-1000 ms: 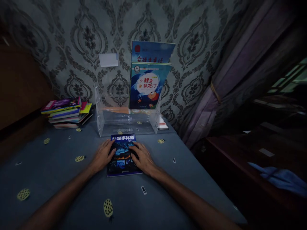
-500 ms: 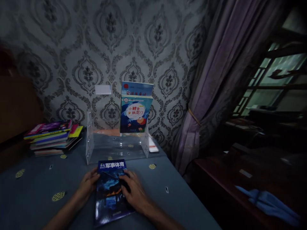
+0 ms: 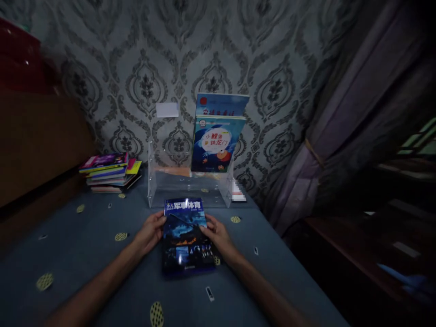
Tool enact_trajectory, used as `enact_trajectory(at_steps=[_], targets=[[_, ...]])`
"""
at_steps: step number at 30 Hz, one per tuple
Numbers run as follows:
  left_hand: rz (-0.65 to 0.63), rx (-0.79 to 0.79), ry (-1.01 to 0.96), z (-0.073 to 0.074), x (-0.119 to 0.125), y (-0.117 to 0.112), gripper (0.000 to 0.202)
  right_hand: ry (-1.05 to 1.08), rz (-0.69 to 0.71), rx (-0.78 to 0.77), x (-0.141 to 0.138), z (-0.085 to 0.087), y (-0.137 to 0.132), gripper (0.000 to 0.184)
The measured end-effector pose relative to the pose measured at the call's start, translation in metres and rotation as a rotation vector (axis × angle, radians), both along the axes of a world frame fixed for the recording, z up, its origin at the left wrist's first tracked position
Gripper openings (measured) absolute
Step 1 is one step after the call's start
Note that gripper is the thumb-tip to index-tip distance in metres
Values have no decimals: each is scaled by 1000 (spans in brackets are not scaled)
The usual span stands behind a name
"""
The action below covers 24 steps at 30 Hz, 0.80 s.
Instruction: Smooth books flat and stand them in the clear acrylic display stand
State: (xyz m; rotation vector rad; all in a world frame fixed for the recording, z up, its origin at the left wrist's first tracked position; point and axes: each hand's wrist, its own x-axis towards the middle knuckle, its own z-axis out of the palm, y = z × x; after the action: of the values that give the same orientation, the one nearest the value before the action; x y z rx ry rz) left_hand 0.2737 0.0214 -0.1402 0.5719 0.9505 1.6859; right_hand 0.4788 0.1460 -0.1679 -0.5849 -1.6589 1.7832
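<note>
A dark blue magazine [image 3: 185, 240] with white title lettering is held by its two sides, cover facing me, its top edge just in front of the clear stand. My left hand [image 3: 152, 230] grips its left edge, thumb on the cover. On the right edge my right hand [image 3: 219, 234] is closed the same way, its fingers partly hidden behind. The clear acrylic stand [image 3: 190, 195] has stepped tiers. Two blue picture books lean on its right side: the front book [image 3: 218, 145] covers most of the rear book [image 3: 221, 103].
A stack of books [image 3: 107, 175] lies at the back left, beside a brown box [image 3: 41, 141] with a red object [image 3: 20, 59] on top. The blue tablecloth [image 3: 102, 263] has yellow patterns. A tied purple curtain [image 3: 313, 177] hangs right of the table, and patterned wallpaper stands behind.
My right hand has moved from on top of the cover to the magazine's right edge. The magazine now appears lifted and closer to the stand. The view has turned left.
</note>
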Motion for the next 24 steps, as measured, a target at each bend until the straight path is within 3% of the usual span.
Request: enact_trajectory(at_steps=[3,7,12,14,16,19,24], targets=[[-24,10,10,6,1,-3,27,-42,119,-111,6,16,0,45],[-43,38,69,20,1,-3,32,-41,136,-123,10,34,4,47],[40,182,280,62,-3,0,40,16,181,226,9,74,17,44],[72,252,462,80,-4,-4,37,47,143,412,10,87,20,38],[30,271,700,89,-4,-13,32,52,71,598,13,89,21,30],[-134,236,1011,80,3,-28,28,16,53,754,18,67,20,23],[-320,248,1325,27,12,-45,50,-154,138,823,29,14,15,29]])
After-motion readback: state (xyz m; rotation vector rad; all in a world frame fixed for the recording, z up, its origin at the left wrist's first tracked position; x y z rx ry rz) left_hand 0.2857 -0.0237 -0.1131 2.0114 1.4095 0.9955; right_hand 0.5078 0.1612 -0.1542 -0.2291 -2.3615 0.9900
